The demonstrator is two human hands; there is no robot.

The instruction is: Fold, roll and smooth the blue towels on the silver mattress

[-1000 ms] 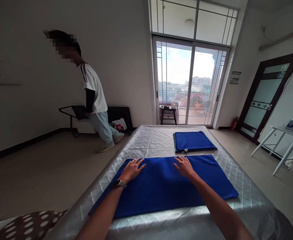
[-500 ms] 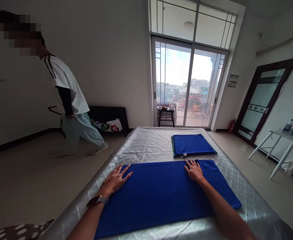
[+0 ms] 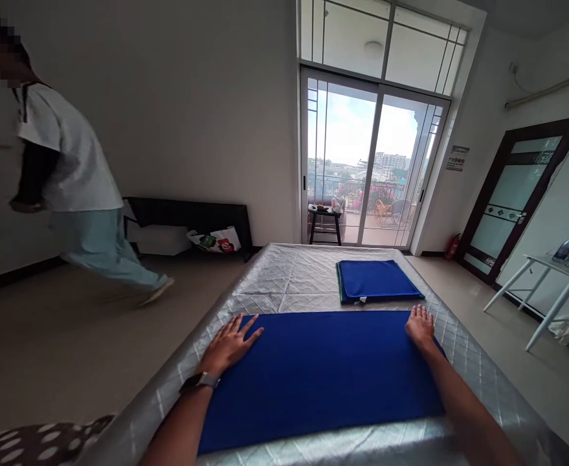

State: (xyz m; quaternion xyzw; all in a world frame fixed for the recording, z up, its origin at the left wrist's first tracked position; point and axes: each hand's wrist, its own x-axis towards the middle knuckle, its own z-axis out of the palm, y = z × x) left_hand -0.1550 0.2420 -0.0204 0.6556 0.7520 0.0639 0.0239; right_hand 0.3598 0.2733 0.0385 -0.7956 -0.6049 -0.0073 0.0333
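Note:
A long strip of folded blue cloth (image 3: 323, 375) lies flat across the silver quilted bed cover in front of me. My left hand (image 3: 228, 346) rests palm down on its far left corner, fingers spread, with a watch (image 3: 200, 380) on the wrist. At the far right corner, my right hand (image 3: 421, 327) lies on the cloth with its fingers stretched forward and close together. Beyond the strip sits a smaller folded stack of blue cloth (image 3: 381, 279) with a green edge and a small white tag. Neither hand touches that stack.
The silver bed cover (image 3: 303, 272) spreads beneath the cloths. On the left a person (image 3: 78, 155) in a white shirt walks past a black low cabinet (image 3: 191, 210). A white table (image 3: 563, 266) with bottles stands at right. Brown polka-dot fabric (image 3: 46, 443) shows at lower left.
My right hand has slid rightward along the cloth's far edge to the corner. The left hand stays at its corner. The person has walked further left.

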